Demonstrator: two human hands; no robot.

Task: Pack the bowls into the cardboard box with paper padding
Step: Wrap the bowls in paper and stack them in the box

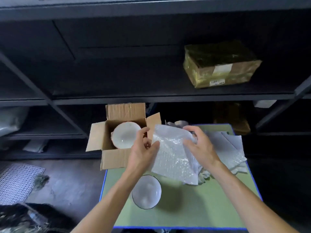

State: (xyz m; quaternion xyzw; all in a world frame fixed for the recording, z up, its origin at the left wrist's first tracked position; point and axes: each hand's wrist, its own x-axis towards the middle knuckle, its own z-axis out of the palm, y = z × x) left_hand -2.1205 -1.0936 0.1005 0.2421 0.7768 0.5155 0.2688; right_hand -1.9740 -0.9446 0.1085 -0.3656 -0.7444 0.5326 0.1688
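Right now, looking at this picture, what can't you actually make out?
- Head view: floor of the cardboard box, hidden by the bowl inside it.
- Head view: whatever lies under the bubble wrap sheet, covered by it and the right hand.
- Head view: print on the label of the shelf parcel, too small and blurred.

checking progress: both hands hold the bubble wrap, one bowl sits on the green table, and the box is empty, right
Not empty: the head view shows a white bowl in the cardboard box. The rest is right.
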